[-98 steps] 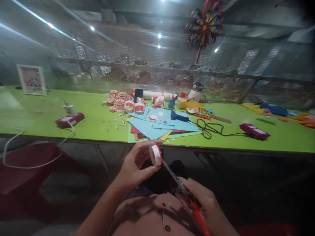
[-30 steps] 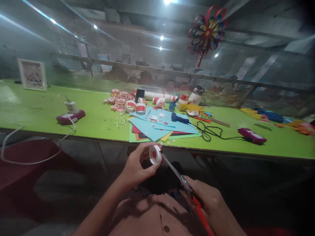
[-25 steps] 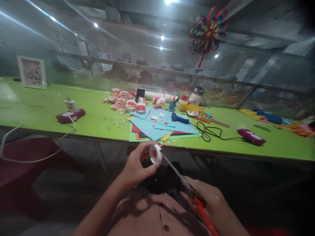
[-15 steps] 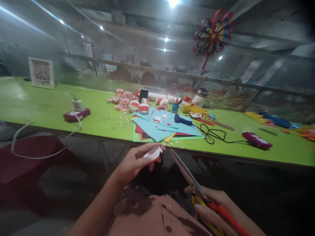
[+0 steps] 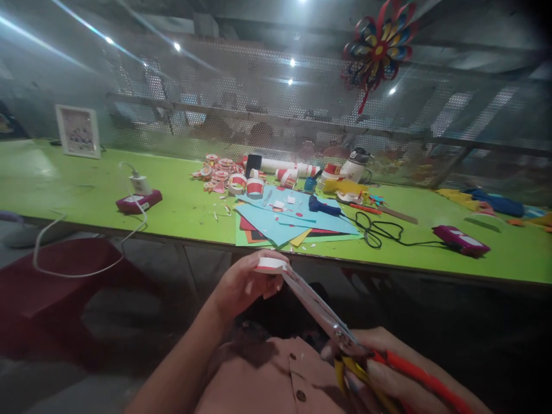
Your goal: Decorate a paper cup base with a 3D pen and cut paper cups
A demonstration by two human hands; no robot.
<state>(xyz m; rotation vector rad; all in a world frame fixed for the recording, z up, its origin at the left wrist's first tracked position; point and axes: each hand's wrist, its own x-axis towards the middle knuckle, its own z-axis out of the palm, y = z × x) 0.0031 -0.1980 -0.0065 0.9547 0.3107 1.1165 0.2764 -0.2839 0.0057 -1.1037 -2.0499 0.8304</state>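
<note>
My left hand (image 5: 244, 283) pinches a small white and red paper piece (image 5: 271, 265) near the table's front edge. Large scissors (image 5: 332, 325) with a red and a yellow handle are gripped in my right hand (image 5: 379, 368). Their blades are slightly apart, and the tips meet the right end of the paper piece. Beyond the hands, light blue sheets (image 5: 276, 224) lie on other coloured sheets, with small scraps and a dark blue glue gun (image 5: 324, 206) on top.
On the green table (image 5: 181, 201) stand red and white cup pieces (image 5: 255, 187), a white bottle (image 5: 354, 168), a picture frame (image 5: 79, 132) and two purple power strips (image 5: 461, 241), (image 5: 138, 202). A white cable hangs over the front edge, above a dark red stool (image 5: 60, 276).
The scissors have moved up and left until their tips reach the paper piece, and their blades have parted slightly. The paper piece has turned in my left hand. The view has shifted slightly.
</note>
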